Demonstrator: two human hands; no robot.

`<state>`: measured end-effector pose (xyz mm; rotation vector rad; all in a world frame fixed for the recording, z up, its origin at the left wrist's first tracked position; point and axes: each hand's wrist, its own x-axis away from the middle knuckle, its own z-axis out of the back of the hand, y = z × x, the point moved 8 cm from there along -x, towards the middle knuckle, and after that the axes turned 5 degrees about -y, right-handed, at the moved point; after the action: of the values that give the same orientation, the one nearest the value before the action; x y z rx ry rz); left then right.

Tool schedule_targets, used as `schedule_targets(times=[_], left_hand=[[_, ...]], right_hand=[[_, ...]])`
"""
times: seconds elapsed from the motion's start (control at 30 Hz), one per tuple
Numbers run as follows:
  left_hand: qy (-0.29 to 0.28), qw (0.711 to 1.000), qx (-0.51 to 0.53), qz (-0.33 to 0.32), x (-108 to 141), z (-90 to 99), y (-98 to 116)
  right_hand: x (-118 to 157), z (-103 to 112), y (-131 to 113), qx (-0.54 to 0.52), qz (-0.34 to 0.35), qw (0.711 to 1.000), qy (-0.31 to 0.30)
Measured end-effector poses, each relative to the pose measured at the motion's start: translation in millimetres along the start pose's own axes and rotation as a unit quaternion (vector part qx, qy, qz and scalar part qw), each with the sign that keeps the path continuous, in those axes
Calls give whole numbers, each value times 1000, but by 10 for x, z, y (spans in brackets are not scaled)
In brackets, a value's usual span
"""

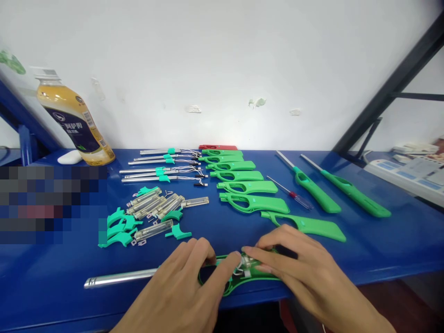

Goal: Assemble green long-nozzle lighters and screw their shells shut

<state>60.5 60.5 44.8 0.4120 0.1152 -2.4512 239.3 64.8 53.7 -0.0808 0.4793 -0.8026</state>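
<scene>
At the table's front edge lies an opened green utility lighter (239, 281), its inside facing up. Its metal tube (121, 279) points left past my left hand. My left hand (183, 286) is closed around the lighter's trigger end, thumb pressed on the inside near white wires (239, 268). My right hand (298, 266) grips the handle end, with fingertips on a clear fuel tank (248, 262) in the shell. My fingers partly hide the trigger area and most of the tank.
Behind my hands lie green shell halves (256, 202), a screwdriver (294, 196) and two assembled lighters (321, 192). Left of them are clear tanks (152, 230), turquoise triggers (120, 226) and wired metal tubes (145, 178). A drink bottle (74, 120) stands against the wall.
</scene>
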Motion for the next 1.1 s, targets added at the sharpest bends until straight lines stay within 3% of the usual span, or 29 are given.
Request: schedule_targets(times=[0.63, 0.93, 1.1], left_hand=[[12, 999, 33, 8, 11, 44, -15], [58, 997, 41, 31, -185, 122, 7], [46, 998, 44, 21, -89, 114, -19]], right_hand=[[23, 74, -33, 16, 15, 998, 55], [-3, 44, -9, -6, 9, 999, 39], [-21, 45, -26, -8, 3, 1000, 24]])
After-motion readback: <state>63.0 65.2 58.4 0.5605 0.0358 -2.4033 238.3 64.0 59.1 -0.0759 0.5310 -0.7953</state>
